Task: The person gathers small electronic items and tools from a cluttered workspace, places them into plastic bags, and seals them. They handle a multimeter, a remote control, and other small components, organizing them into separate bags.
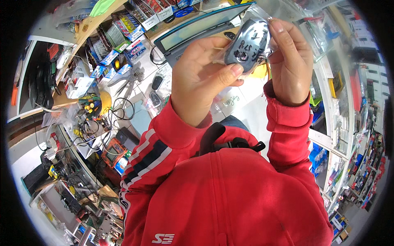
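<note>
In the head view, a dark oval fob (240, 47) lies inside a clear plastic bag (266, 48), held up near the upper middle of the frame, in front of an open laptop (193, 35). The left hand (201, 76) has its thumb pressed on the lower end of the fob through the film, with the other fingers partly hidden behind it. The right hand (291, 57) pinches the film between thumb and finger at the upper right edge of the bag. The counter (143, 67) is seen below and to the left of the laptop. I judge that the fob is light and stiff, with a hard shell which should not bend under normal pressure. The bag seems thin, soft and rather slippery, so the fob may slide inside it. It would be safest to support the fob by its two long sides or its lower end, and to take only the loose film with the other hand, without strong pulling.
</note>
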### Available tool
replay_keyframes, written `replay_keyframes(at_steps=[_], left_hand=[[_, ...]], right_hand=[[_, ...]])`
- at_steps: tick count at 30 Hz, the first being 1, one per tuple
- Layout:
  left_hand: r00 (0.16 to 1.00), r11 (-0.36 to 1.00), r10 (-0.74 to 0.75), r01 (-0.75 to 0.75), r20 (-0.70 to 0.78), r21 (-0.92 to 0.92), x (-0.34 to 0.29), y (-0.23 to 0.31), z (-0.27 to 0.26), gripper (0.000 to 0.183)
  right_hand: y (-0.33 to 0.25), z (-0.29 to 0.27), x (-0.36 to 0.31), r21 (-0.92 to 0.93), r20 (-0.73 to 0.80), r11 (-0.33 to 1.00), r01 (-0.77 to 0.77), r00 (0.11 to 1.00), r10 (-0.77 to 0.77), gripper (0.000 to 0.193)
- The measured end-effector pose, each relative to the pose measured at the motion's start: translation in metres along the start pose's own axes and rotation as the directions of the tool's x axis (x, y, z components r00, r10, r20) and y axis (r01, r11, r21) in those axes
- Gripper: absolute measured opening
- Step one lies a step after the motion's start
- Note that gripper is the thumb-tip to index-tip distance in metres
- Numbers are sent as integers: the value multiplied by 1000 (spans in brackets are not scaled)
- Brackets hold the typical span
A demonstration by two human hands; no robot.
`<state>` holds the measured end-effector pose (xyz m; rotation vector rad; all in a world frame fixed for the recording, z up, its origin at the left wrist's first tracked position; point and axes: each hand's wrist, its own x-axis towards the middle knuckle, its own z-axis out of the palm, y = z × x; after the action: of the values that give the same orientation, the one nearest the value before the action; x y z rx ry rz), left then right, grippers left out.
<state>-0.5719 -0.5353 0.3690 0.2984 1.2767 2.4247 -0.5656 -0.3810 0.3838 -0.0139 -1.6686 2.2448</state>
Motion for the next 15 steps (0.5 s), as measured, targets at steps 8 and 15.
replay_keyframes(at_steps=[8, 15], left_hand=[[1000, 997, -14, 13, 16, 73, -1, -2, 3, 38], [998, 998, -47, 48, -31, 34, -2, -2, 5, 38]], right_hand=[[1, -2, 0, 7, -6, 999, -33, 999, 33, 18], [3, -4, 1, 21, 0, 999, -47, 999, 47, 17]])
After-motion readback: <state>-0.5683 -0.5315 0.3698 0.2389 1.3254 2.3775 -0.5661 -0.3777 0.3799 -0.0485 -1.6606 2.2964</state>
